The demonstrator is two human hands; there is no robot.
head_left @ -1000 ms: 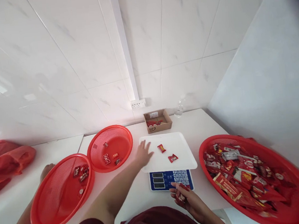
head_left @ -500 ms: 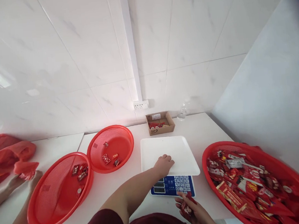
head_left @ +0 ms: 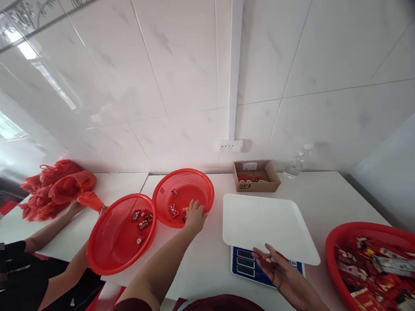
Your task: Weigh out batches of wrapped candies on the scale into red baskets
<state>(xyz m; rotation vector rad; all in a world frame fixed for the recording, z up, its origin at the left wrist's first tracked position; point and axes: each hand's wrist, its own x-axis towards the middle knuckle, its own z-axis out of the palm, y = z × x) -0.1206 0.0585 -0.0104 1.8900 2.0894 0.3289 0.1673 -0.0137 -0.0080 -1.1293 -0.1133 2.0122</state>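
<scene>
My left hand [head_left: 196, 216] is over the near right rim of the middle red basket [head_left: 206, 184], fingers apart and bent downward beside a few small wrapped snack packets [head_left: 173, 210]. Whether a fingertip touches one is hidden. My right hand [head_left: 283, 275] is palm up in front of the scale, its fingers curled round a small red snack packet [head_left: 270, 259]. Just beyond it is the scale's bare white tray [head_left: 265, 218], above a blue keypad panel [head_left: 244, 263] that my right hand partly covers.
Another red basket [head_left: 106, 229] with several packets stands at left, beside a co-worker's arms [head_left: 62, 223] and red bags [head_left: 61, 184]. A full red basket [head_left: 333, 260] is at right. Behind the scale are a cardboard box [head_left: 258, 185] and a clear bottle [head_left: 294, 166].
My left hand has left the scale tray and moved left to the middle basket. The right hand has risen toward the tray with its packet. The view has turned left.
</scene>
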